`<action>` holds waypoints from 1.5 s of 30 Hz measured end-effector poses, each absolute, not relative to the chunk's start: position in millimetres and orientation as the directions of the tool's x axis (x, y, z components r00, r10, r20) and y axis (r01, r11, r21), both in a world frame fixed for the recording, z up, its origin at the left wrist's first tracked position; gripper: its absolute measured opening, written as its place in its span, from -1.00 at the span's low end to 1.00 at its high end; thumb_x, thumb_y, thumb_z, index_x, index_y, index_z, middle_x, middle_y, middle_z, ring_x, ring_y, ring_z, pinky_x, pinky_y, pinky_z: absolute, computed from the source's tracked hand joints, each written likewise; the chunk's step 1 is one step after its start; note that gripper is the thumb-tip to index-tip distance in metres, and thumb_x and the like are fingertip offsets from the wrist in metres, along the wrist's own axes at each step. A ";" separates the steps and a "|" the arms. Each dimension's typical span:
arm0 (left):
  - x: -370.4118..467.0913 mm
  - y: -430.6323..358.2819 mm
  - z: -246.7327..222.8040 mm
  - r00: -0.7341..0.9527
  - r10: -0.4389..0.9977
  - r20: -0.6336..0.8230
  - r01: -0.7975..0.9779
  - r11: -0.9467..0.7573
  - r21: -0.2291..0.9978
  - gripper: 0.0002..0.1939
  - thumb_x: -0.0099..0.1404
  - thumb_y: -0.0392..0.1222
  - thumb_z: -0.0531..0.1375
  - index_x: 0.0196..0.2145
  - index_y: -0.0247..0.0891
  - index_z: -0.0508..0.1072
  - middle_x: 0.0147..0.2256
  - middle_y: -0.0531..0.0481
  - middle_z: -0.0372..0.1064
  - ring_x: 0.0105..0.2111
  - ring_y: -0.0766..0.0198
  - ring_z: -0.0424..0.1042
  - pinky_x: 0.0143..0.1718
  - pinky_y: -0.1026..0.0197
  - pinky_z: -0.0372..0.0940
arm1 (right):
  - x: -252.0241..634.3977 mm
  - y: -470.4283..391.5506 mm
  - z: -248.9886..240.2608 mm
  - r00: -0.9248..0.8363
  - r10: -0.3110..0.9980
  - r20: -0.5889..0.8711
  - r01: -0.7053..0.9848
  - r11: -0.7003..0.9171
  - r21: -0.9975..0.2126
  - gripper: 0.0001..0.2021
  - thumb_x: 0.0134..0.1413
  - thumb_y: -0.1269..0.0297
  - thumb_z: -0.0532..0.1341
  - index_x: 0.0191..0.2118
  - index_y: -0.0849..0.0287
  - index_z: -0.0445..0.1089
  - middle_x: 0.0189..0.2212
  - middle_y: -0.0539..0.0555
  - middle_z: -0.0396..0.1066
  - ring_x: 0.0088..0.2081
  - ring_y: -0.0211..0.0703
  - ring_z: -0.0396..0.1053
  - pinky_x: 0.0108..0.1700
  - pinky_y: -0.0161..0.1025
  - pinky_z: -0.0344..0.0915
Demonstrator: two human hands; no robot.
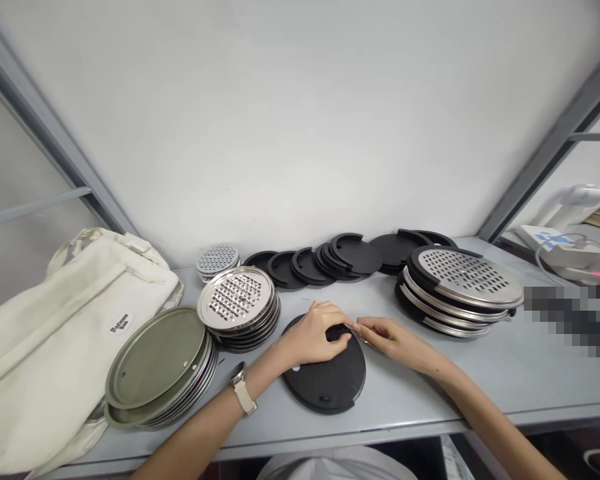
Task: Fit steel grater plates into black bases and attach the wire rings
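Observation:
A black disc (pixel 327 390) lies on the grey shelf in front of me, with a small slot near its front edge and a pale spot at its left. My left hand (pixel 319 335) rests over its far part, fingers bent around the back edge and thumb toward the right side. At the disc's right rear rim, my right hand (pixel 387 340) pinches the edge with thumb and forefinger. The fingertips of both hands meet there. A thin shiny bit shows under the right fingers; what it belongs to is hidden.
Left stand a stack of round grater plates (pixel 237 298), green-grey round plates (pixel 155 363) and a cream bag (pixel 65 320). Smaller graters (pixel 217 259) and black round holders (pixel 357 255) line the wall. Right, a stack of graters in black holders (pixel 467 275) stands near a white device (pixel 560 247).

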State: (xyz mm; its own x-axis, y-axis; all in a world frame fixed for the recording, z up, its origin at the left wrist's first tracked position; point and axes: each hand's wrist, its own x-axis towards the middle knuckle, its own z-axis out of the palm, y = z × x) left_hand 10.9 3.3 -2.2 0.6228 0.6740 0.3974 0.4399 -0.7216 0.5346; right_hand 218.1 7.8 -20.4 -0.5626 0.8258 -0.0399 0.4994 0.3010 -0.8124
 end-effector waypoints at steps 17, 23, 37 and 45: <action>10.5 2.7 -2.8 0.639 0.668 0.381 0.432 -0.721 0.541 -0.79 0.22 -0.33 0.15 -0.18 -0.20 0.46 -0.24 -0.01 0.48 -0.15 0.20 0.39 -0.01 0.12 0.17 | 217.4 4.0 -20.7 -0.550 0.834 -0.036 0.488 0.286 -0.825 -0.53 0.20 -0.14 -0.05 -0.53 0.16 0.05 -0.58 -0.11 -0.09 -0.52 -0.32 -0.07 -0.51 -0.35 -0.06; 9.8 2.8 -1.8 0.643 0.663 0.384 0.440 -0.730 0.524 -0.80 0.23 -0.33 0.16 -0.18 -0.21 0.46 -0.25 0.01 0.48 -0.16 0.22 0.39 -0.01 0.14 0.17 | 216.4 2.3 -20.9 -0.514 0.857 -0.033 0.463 0.245 -0.852 -0.54 0.20 -0.12 -0.03 -0.53 0.16 0.05 -0.58 -0.11 -0.07 -0.53 -0.33 -0.07 -0.50 -0.35 -0.05; 10.0 3.8 -3.5 0.661 0.638 0.396 0.392 -0.743 0.542 -0.77 0.24 -0.34 0.16 -0.14 -0.21 0.45 -0.21 0.03 0.48 -0.14 0.24 0.39 0.01 0.17 0.16 | 218.2 1.2 -16.7 -0.535 0.841 -0.078 0.414 0.180 -0.892 -0.54 0.19 -0.13 -0.02 -0.52 0.16 0.05 -0.60 -0.13 -0.07 -0.55 -0.35 -0.10 -0.53 -0.36 -0.09; 9.1 4.9 -4.0 0.678 0.619 0.396 0.373 -0.755 0.540 -0.77 0.25 -0.34 0.16 -0.12 -0.23 0.43 -0.19 0.02 0.47 -0.13 0.26 0.39 0.02 0.21 0.17 | 219.7 1.6 -21.0 -0.540 0.838 -0.074 0.400 0.179 -0.899 -0.54 0.20 -0.12 -0.01 -0.52 0.16 0.07 -0.60 -0.13 -0.07 -0.55 -0.35 -0.10 -0.53 -0.36 -0.09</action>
